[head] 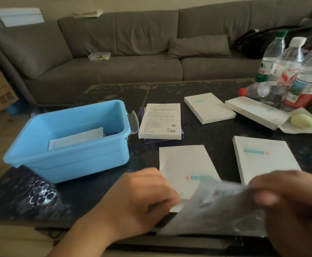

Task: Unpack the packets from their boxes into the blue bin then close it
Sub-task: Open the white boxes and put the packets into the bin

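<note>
Item: grey packet [220, 206], motion-blurred, lying across the table's near edge at about 5 o'clock in the view, spanning the gap between both hands. The right hand [296, 206] is pinching its right end, thumb lying on top and fingers curling beneath. The left hand [142, 199] is gripping its left end together with the near edge of a flat white box [186, 167], knuckles up, forearm reaching in from 7 o'clock; whether the packet is sitting partly inside that box cannot be told.

Blue bin [71, 141]: standing open at 9 o'clock from the packet, well apart from both hands, holding white packets [77, 138] on its floor.

Further white boxes: one [263, 156] at 1 o'clock just behind the right hand; one [160, 120] lying printed side up beside the bin's right handle; two more [209, 107] [253, 111] farther back.

Dark table [99, 193]: carrying everything listed. Plastic bottles [292, 71] are crowding its far right corner. Grey sofa [125, 52] running behind.
</note>
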Motion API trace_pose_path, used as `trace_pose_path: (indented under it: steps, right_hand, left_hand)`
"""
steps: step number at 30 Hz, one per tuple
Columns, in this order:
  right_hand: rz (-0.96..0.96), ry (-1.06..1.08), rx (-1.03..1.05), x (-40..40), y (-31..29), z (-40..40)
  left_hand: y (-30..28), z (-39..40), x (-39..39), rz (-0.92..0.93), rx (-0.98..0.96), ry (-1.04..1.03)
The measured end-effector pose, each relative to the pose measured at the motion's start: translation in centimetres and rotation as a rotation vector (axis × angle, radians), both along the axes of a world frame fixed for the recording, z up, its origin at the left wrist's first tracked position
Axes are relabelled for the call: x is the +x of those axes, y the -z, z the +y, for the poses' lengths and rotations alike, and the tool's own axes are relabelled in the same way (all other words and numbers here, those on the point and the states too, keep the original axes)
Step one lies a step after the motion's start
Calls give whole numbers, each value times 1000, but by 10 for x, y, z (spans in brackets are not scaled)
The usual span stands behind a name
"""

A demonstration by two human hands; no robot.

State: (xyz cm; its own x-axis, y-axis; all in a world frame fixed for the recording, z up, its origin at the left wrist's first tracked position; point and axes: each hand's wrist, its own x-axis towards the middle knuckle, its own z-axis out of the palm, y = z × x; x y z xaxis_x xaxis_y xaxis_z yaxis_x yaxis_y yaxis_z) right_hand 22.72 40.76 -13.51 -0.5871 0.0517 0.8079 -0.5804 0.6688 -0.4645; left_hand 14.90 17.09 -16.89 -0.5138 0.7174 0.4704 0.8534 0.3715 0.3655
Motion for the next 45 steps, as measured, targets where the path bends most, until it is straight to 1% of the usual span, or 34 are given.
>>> trace_pose_path:
  steps: [2, 3, 4, 5, 6, 7, 8, 9, 10, 11, 12, 13, 14, 15, 16, 18, 19, 20, 21, 23, 24, 25, 26, 27, 29, 30, 31, 33, 36, 38, 41, 43, 45]
  right_hand:
    - [-119, 87, -189, -11, -5, -3]
    - [-147, 81, -256, -16, -6, -3]
    - [-157, 64, -308, -22, -7, -2]
    - [-159, 41, -351, -27, -8, -3]
    - [-151, 19, -392, -32, -7, -3]
    - [-140, -4, -439, -35, -6, -3]
    - [-118, -27, -485, -38, -3, -4]
    - [-80, -52, -519, -40, 0, -5]
    - [-26, -88, -539, -42, 3, -7]
    - [32, -151, -534, -43, 6, -10]
    - [85, -224, -500, -43, 9, -13]
    - [120, -296, -424, -43, 12, -16]
    - [139, -362, -323, -43, 15, -17]
    - [147, -416, -222, -43, 17, -19]
    - [144, -450, -129, -43, 17, -19]
    - [72, -459, -16, -45, 21, -18]
    - [-1, -453, -23, -46, 22, -19]
    - [-97, -438, -94, -45, 22, -22]
    - [-221, -418, -236, -44, 21, -24]
    - [-555, -408, -568, -43, 13, -33]
    - [-759, -445, -650, -44, 9, -38]
    - [-918, -485, -694, -45, 6, -42]
    - [-991, -512, -720, -49, 5, -43]
    - [-1001, -530, -735, -52, 3, -44]
    - [-928, -539, -758, -56, 3, -46]
    - [-900, -537, -760, -57, 2, -47]
    - [-881, -543, -762, -59, 1, -48]
    - [-863, -578, -777, -62, -2, -54]
    - [-864, -619, -685, -67, -10, -65]
    - [-873, -603, -651, -74, -15, -74]
    - [-950, -653, -683, -95, -28, -90]
    - [-972, -643, -669, -115, -39, -102]
    - [-977, -615, -632, -138, -49, -121]
  left_hand:
    - [6, -3, 4, 26, -191, -13]
    - [10, -3, 6, 20, -239, -30]
    - [12, -4, 9, -11, -235, -42]
    - [11, -2, 14, -91, -156, -57]
    - [8, 1, 18, -222, -8, -90]
    - [3, 4, 22, -389, 188, -154]
    - [-4, 7, 24, -607, 362, -237]
    - [-10, 9, 26, -862, 462, -291]
    - [-15, 12, 26, -1142, 496, -271]
    - [-20, 14, 26, -1418, 521, -183]
    - [-24, 12, 25, -1641, 582, -91]
    - [-27, 9, 23, -1788, 691, -47]
    - [-28, 5, 20, -1839, 819, -44]
    - [-29, 0, 17, -1809, 923, -62]
    - [-30, -4, 15, -1729, 989, -90]
    - [-35, -13, 10, -1529, 1045, -170]
    - [-38, -18, 9, -1431, 1043, -229]
    - [-41, -21, 8, -1338, 1020, -282]
    - [-44, -22, 8, -1256, 992, -329]
    - [-44, -23, 10, -1139, 930, -365]
    - [-43, -24, 11, -1101, 897, -370]
    - [-43, -24, 11, -1082, 867, -362]
    - [-42, -25, 11, -1079, 825, -336]
    - [-42, -28, 10, -1081, 751, -307]
    - [-41, -38, 8, -1099, 540, -267]
    - [-43, -43, 6, -1117, 478, -249]
    - [-45, -47, 6, -1131, 470, -239]
    - [-50, -57, 5, -1126, 545, -230]
    - [-49, -77, 1, -1030, 623, -191]
    - [-51, -89, -1, -964, 601, -178]
    - [-57, -108, -6, -893, 573, -182]
    - [-61, -122, -11, -827, 674, -224]
    - [-65, -137, -15, -723, 823, -322]
